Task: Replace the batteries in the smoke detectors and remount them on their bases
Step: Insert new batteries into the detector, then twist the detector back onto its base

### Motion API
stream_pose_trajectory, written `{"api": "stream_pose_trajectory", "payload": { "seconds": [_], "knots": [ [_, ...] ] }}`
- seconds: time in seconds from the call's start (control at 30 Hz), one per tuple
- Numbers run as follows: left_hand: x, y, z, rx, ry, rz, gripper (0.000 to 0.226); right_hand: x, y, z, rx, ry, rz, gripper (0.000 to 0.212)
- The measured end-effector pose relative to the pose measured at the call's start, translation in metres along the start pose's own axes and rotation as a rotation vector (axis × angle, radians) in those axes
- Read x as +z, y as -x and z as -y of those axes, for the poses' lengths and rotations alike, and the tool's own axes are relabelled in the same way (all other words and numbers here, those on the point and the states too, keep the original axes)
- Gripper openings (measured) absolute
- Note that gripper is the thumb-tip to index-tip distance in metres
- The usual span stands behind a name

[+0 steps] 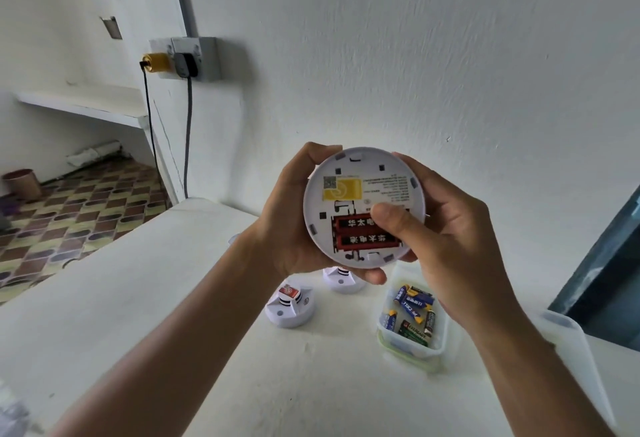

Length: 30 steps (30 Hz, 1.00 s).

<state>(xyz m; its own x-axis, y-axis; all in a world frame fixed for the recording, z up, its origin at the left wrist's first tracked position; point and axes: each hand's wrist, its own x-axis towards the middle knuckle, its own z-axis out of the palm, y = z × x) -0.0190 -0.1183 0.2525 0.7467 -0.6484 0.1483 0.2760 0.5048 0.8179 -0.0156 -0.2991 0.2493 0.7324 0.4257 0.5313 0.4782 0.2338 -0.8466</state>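
I see both hands clamped on one smoke detector [360, 208], held up over the white counter [156, 298] with its back facing me: left hand [294, 225] cups the left rim, right hand [446, 242] grips the right, thumb on the two red batteries [360, 234]. Below sit two more detectors [290, 308] and a battery tub [412, 339]

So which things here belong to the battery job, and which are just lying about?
Job: round white smoke detector gripped by left hand and right hand; its two red batteries; clear plastic tub of batteries; two white detectors on the table.

Idle: yellow wall plug; brown bin.
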Motion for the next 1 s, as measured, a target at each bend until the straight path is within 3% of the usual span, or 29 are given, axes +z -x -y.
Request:
{"api": "stream_pose_trajectory", "payload": {
  "seconds": [0.1,0.23,0.5,0.63,0.8,0.93,1.0],
  "knots": [
    [-0.004,0.005,0.002,0.0,0.022,0.043,0.056,-0.002,-0.003,-0.006,0.034,-0.027,0.057,0.047],
    [-0.013,0.013,0.006,0.028,0.08,0.007,0.055,-0.004,-0.007,-0.022,0.114,-0.058,0.154,0.073],
    [-0.044,0.039,-0.002,0.024,0.179,0.039,0.056,0.03,-0.024,-0.045,0.189,-0.06,0.163,0.065],
    [-0.072,0.064,-0.013,0.036,0.017,-0.38,0.057,0.066,-0.044,-0.066,0.281,-0.099,0.197,0.051],
    [-0.138,0.122,-0.033,0.156,0.077,-0.639,0.06,0.127,-0.09,-0.124,0.463,-0.106,0.016,0.021],
    [-0.218,0.184,-0.032,0.289,0.255,-0.869,0.059,0.173,-0.124,-0.206,0.507,0.245,-0.03,0.017],
    [-0.255,0.21,-0.021,0.319,0.305,-0.958,0.076,0.193,-0.137,-0.246,0.518,0.489,0.034,0.021]
  ]
}}
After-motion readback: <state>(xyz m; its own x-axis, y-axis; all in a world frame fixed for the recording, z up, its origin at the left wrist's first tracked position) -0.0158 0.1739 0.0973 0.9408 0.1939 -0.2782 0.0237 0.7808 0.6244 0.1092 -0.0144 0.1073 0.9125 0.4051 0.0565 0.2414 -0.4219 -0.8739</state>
